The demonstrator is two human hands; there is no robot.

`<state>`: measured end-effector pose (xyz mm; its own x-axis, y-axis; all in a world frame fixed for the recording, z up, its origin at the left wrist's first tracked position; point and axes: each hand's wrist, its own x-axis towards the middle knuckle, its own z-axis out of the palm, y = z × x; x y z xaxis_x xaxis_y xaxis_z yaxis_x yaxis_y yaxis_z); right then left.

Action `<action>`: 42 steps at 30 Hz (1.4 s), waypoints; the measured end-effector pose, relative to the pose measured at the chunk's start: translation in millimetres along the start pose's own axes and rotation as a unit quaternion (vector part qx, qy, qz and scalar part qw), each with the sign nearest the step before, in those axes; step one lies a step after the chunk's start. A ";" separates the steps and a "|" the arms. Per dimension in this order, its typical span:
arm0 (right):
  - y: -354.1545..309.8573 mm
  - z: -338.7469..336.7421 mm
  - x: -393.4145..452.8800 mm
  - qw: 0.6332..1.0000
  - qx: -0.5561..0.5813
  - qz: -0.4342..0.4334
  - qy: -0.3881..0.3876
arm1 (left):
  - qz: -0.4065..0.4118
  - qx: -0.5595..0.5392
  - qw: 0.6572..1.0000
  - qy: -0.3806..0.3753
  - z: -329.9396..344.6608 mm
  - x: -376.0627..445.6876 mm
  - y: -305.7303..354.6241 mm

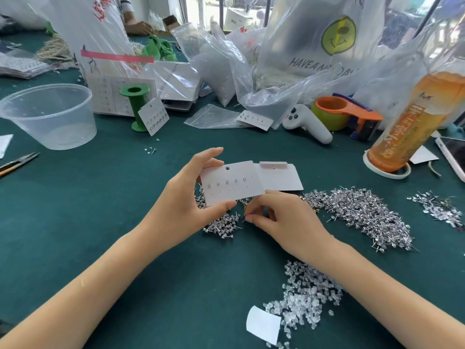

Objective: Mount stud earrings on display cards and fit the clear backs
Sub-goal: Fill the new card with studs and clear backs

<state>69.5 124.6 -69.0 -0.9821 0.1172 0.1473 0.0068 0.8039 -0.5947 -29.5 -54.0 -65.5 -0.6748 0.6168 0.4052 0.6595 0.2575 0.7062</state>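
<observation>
My left hand (186,197) grips a white display card (231,183) by its left edge, tilted above the table. A row of several stud earrings sits in the card's upper holes; the lower holes are bare. Just below the card's bottom edge, my right hand (279,217) pinches something small at its fingertips, too small to make out. Under both hands lies a small heap of loose studs (222,226). A larger heap of studs (364,215) spreads to the right. Clear backs (304,293) lie in a pile near my right forearm. More blank cards (281,177) lie behind the held one.
A clear plastic tub (47,114) stands at the left, with a green spool (134,107) and a filled card (153,118) beside it. Plastic bags crowd the back. At the right are a tape dispenser (347,112), an orange bottle (407,124) and a phone (453,154). Scissors (17,162) lie at the left edge.
</observation>
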 end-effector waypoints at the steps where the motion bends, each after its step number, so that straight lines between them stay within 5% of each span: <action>1: -0.8 -1.8 -2.0 1.000 -0.008 -0.013 -0.005 | -0.002 0.000 1.000 0.000 0.0 0.2 0.2; 4: -4.2 -12.9 -13.4 0.999 -0.009 -0.050 -0.010 | -0.011 -0.004 1.000 -0.002 -0.2 0.4 0.3; 12: 8.7 -65.2 -36.5 0.983 0.103 0.001 0.155 | -0.001 -0.013 0.996 -0.088 17.3 -6.5 14.8; 42: 52.4 -99.5 -94.9 0.977 0.091 0.016 0.190 | 0.063 -0.055 0.979 -0.184 81.2 20.5 85.6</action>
<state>181.8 213.6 -35.6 -0.8414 0.3763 0.3880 -0.0309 0.6831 -0.7297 40.0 41.1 -43.9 -0.4127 0.8697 0.2706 0.6766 0.0938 0.7304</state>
